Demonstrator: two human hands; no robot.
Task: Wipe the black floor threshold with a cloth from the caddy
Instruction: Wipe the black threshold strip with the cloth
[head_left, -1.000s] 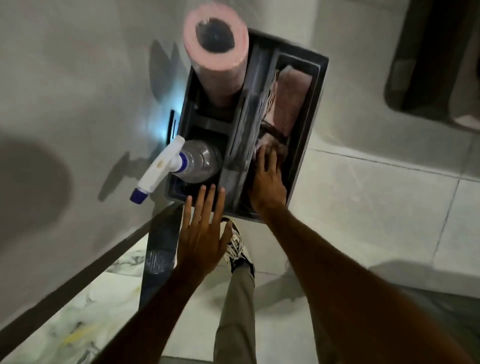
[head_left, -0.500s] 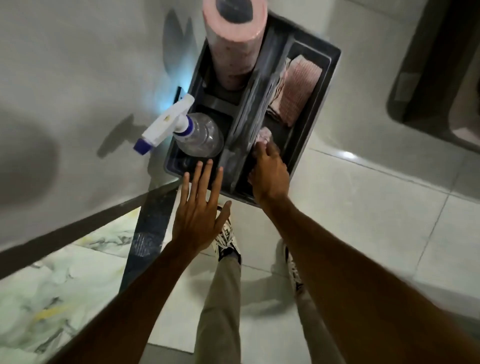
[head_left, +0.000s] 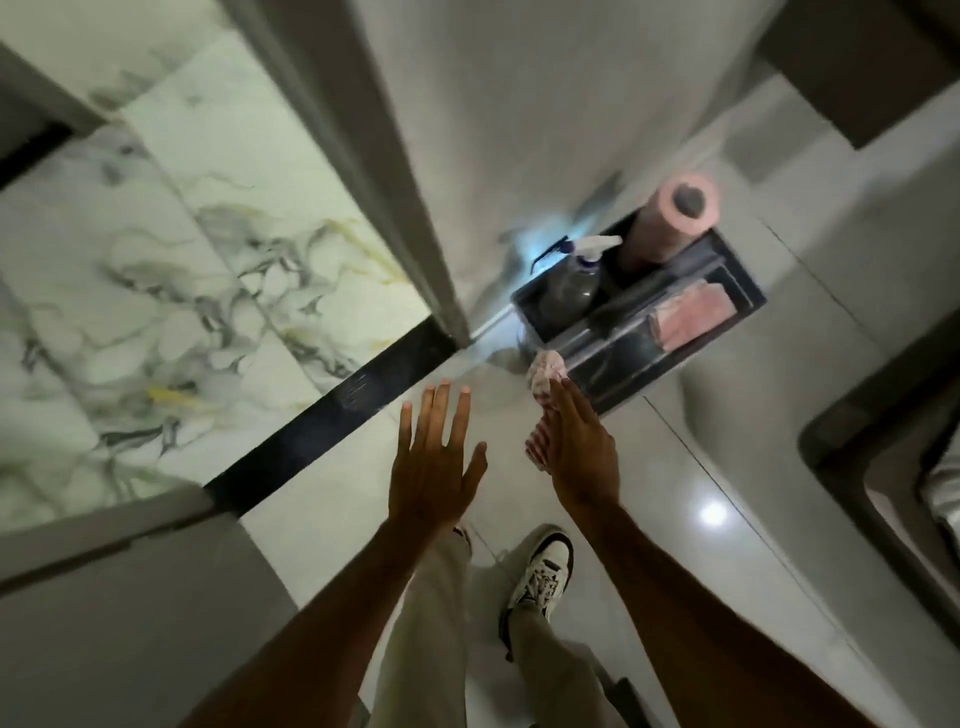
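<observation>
The pink cloth (head_left: 543, 410) is in the right hand (head_left: 582, 452), bunched under its closed fingers (head_left: 563, 410), just near the caddy (head_left: 727, 332). The left hand (head_left: 431, 467) is flat, fingers spread wide, holding nothing, just beside the black threshold (head_left: 332, 410). A spray bottle (head_left: 574, 283) stands in the caddy.

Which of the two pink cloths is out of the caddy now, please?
The crumpled pink cloth gripped in the right hand is out; the folded pink cloth lies in the caddy, untouched.
</observation>
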